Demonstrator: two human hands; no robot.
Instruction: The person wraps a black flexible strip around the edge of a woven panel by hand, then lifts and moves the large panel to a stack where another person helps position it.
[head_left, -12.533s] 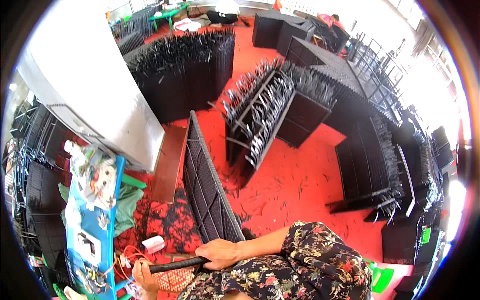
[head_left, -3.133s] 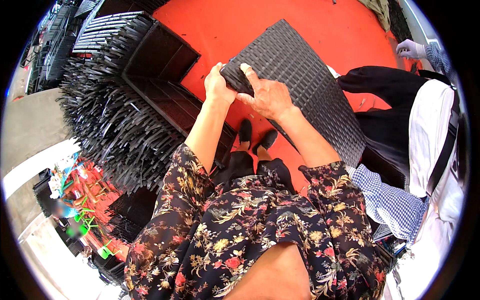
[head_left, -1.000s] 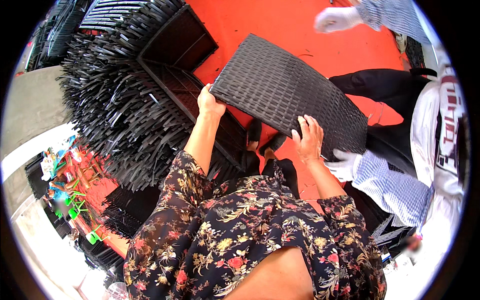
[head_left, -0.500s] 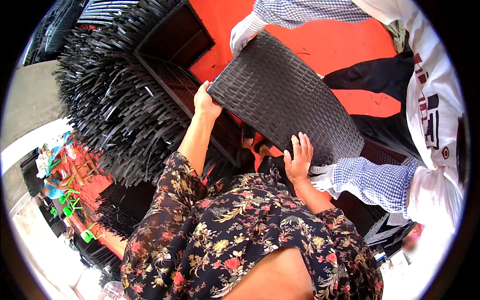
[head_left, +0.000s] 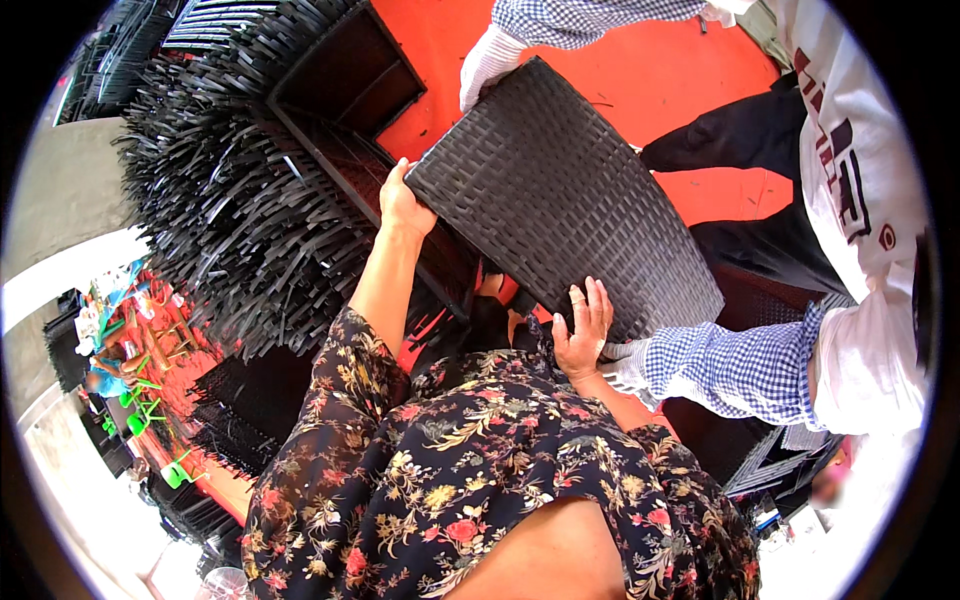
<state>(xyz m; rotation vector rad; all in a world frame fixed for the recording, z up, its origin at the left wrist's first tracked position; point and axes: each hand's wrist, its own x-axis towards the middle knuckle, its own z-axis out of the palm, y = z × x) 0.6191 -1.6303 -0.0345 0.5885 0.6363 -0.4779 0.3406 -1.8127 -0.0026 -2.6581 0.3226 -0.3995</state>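
A black woven rattan panel (head_left: 570, 185) is held up in front of me, tilted, with its basket-weave face showing. My left hand (head_left: 403, 208) is closed on the panel's left corner, fingers partly hidden behind the edge. My right hand (head_left: 583, 335) lies against the near edge of the weave, its fingers stretched out and the thumb apart. Opposite me, a co-worker in checked sleeves has one gloved hand (head_left: 490, 68) on the far left corner. The co-worker's other gloved hand (head_left: 627, 365) is close beside my right hand, at the panel's near right side.
A big pile of black pieces with loose strip ends (head_left: 240, 200) rises on the left. Next to it stand dark open frames (head_left: 350, 75). The floor (head_left: 640, 85) is orange-red. Green chairs (head_left: 177, 470) and people show far left. Grey frames (head_left: 775, 465) lie at lower right.
The panel has shifted slightly left and toward me, with both my hands and the co-worker's hands moving along with it. The holds look the same.
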